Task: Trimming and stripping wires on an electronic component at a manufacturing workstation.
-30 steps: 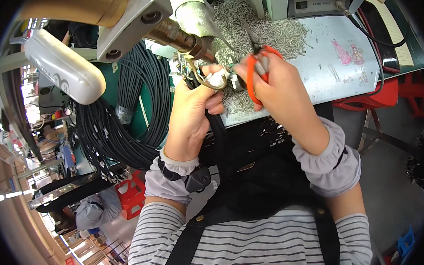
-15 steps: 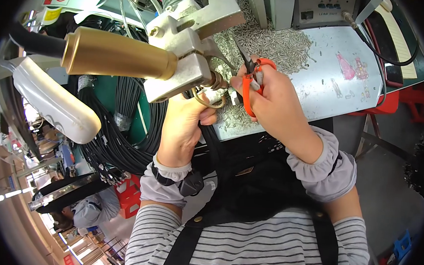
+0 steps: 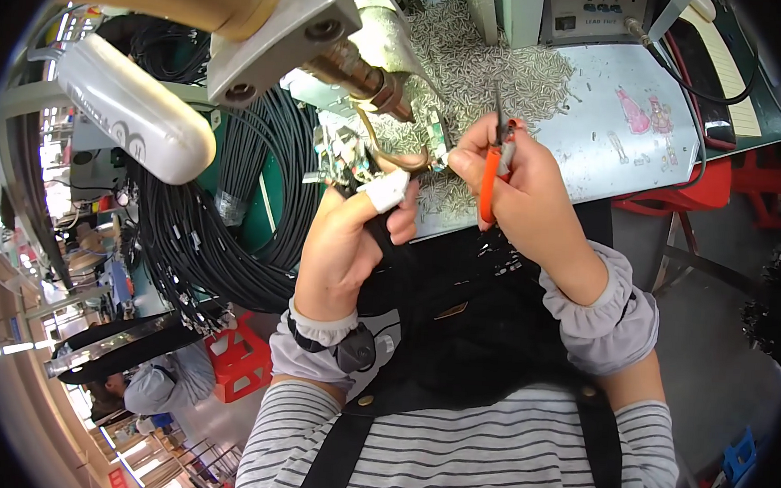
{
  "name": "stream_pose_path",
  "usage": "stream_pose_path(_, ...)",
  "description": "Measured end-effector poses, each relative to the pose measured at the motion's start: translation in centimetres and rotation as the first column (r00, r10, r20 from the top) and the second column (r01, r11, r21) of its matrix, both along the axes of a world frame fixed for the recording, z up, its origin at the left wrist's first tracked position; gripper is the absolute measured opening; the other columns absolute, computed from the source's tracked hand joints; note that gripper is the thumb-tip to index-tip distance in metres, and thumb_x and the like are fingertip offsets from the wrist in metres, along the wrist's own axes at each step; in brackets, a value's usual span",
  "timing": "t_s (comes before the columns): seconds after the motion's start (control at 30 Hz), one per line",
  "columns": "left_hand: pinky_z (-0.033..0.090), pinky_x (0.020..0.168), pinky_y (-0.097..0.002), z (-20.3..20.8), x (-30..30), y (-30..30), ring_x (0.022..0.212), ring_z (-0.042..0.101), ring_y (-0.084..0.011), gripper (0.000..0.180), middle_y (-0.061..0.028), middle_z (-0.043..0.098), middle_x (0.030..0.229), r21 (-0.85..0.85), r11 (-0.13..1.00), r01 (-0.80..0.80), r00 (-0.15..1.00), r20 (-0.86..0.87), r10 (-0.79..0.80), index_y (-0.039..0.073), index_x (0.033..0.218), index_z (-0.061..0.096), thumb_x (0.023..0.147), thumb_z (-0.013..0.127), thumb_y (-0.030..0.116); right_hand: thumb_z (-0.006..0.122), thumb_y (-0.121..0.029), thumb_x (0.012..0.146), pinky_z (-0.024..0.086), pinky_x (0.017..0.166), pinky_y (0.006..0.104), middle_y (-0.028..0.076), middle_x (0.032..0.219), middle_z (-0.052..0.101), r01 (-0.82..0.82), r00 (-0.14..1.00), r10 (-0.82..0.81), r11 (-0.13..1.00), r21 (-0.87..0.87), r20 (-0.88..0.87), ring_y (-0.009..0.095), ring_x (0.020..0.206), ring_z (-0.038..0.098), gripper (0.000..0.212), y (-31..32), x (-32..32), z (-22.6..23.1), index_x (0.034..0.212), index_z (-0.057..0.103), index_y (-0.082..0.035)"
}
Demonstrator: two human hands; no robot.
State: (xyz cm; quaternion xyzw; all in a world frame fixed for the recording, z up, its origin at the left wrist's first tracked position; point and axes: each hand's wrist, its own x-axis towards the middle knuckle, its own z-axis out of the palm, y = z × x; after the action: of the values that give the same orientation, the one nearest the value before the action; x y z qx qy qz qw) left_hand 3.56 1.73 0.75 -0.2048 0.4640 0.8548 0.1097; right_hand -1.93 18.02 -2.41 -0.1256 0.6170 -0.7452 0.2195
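My left hand (image 3: 341, 241) is closed around a bunch of black cable ends with small metal connectors (image 3: 342, 159). White tape (image 3: 385, 192) wraps one of its digits. My right hand (image 3: 537, 190) grips orange-handled scissors (image 3: 491, 183), their dark blades pointing up and away. Its thumb and forefinger meet beside a small piece with a green part (image 3: 436, 135); whether they pinch it I cannot tell. Just above my left hand, the metal tip of a gold-handled tool (image 3: 399, 106) points down, clamped in a grey metal bracket (image 3: 287, 41).
A heap of small metal pins (image 3: 507, 86) covers part of the pale work plate (image 3: 595, 122). Coiled black cables (image 3: 266, 236) lie at the left, under a white rounded casing (image 3: 139, 112). A control box (image 3: 597, 15) stands behind; red stools (image 3: 240, 360) and a person (image 3: 172, 378) are beyond.
The clamped tool and bracket now appear further up and left. My left hand and its cable ends show more clearly below the tip. The scissors have shifted right, blades more upright.
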Motion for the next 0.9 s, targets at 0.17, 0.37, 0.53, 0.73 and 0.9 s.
stream_pose_path(0.17,0.037,0.051,-0.0246,0.1,3.0,0.9,0.059,0.045,-0.0144,0.026,-0.0083,0.053,0.075,-0.065,0.998,-0.005,0.997,-0.076,0.000,-0.006,0.101,0.052,0.077,0.056,0.004,0.052,-0.014,0.085,0.033,0.039,0.0173,0.002,0.062,0.049,-0.084,0.969,0.106,0.991,-0.107,0.225,0.006,0.038,0.041,0.013,0.9,1.7,1.9,0.080,0.048,-0.003)
stream_pose_path(0.37,0.043,0.059,-0.0255,-0.5,4.0,1.1,0.064,0.052,-0.0152,0.026,-0.0108,0.058,0.079,-0.027,0.999,0.023,0.986,-0.167,-0.027,-0.005,0.102,0.054,0.078,0.057,0.004,0.050,-0.013,0.086,0.035,0.040,0.0176,0.004,0.063,0.051,-0.083,0.867,0.237,0.936,-0.342,0.437,0.007,0.039,0.044,0.012,1.6,2.8,1.9,0.080,0.048,-0.002)
stream_pose_path(0.53,0.044,0.065,-0.0259,-0.4,4.1,1.7,0.071,0.055,-0.0137,0.022,-0.0090,0.059,0.081,-0.338,0.941,-0.021,0.989,-0.147,-0.031,-0.004,0.101,0.055,0.081,0.055,0.004,0.051,-0.008,0.084,0.036,0.044,0.0173,0.002,0.064,0.052,0.233,0.957,-0.208,0.966,0.110,-0.202,0.005,0.045,0.043,0.007,2.2,3.0,1.1,0.084,0.052,0.000)
stream_pose_path(0.73,0.045,0.065,-0.0236,0.2,4.3,3.0,0.069,0.057,-0.0127,0.022,-0.0064,0.058,0.079,-0.620,0.742,0.256,0.922,-0.074,-0.380,-0.002,0.104,0.054,0.083,0.053,0.005,0.053,0.000,0.080,0.035,0.049,0.0165,0.000,0.067,0.052,0.271,0.851,-0.159,0.949,0.161,-0.500,0.003,0.054,0.041,0.008,1.8,3.8,2.5,0.088,0.055,0.001)
stream_pose_path(0.9,0.045,0.061,-0.0242,0.0,4.7,3.1,0.062,0.058,-0.0156,0.024,-0.0084,0.058,0.075,-0.473,0.851,0.226,0.958,-0.049,-0.282,-0.002,0.106,0.051,0.082,0.052,0.003,0.055,0.004,0.076,0.038,0.050,0.0177,0.001,0.068,0.054,-0.020,0.994,0.042,0.979,0.204,-0.102,0.004,0.054,0.045,0.014,1.4,3.0,1.8,0.089,0.058,0.000)
